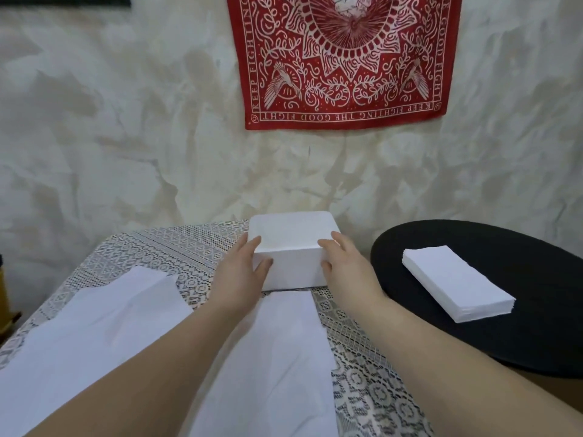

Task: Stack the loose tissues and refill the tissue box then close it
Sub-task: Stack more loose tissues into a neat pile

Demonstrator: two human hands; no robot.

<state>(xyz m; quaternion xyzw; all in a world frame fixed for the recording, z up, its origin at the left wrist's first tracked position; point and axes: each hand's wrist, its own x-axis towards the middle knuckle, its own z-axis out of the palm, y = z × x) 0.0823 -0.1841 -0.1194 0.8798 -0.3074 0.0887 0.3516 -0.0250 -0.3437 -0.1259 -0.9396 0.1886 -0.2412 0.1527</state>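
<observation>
The white tissue box (pixel 291 250) sits on the table (pixel 176 247), at the far edge, near the wall. Both hands are on it. The left hand (pixel 244 272) presses on the box's left near corner with its fingers spread out and mostly straight. The right hand (pixel 344 266) presses on the right near corner, fingers a bit bent over the edge. Neither hand wraps all the way round the box.

What could go wrong? The box looks light and smooth. If one hand pushes harder than the other, the box could spin or slide toward 12 o'clock and bump the wall. If the hands lift it by the corners only, it could slip out and drop. A loose tissue (pixel 284 357) lies just in front of the box at 6 o'clock, and more loose tissues (pixel 94 326) lie at 8 o'clock. The arms hang right over them, so an arm could drag or crumple them. A neat stack of tissues (pixel 457 282) waits on the black round mat (pixel 536 326) at 3 o'clock, well away from the hands.

The box's long side runs from 9 o'clock to 3 o'clock, turned just a little. Its wide flat face points up. I cannot see any opening or lid on it.
</observation>
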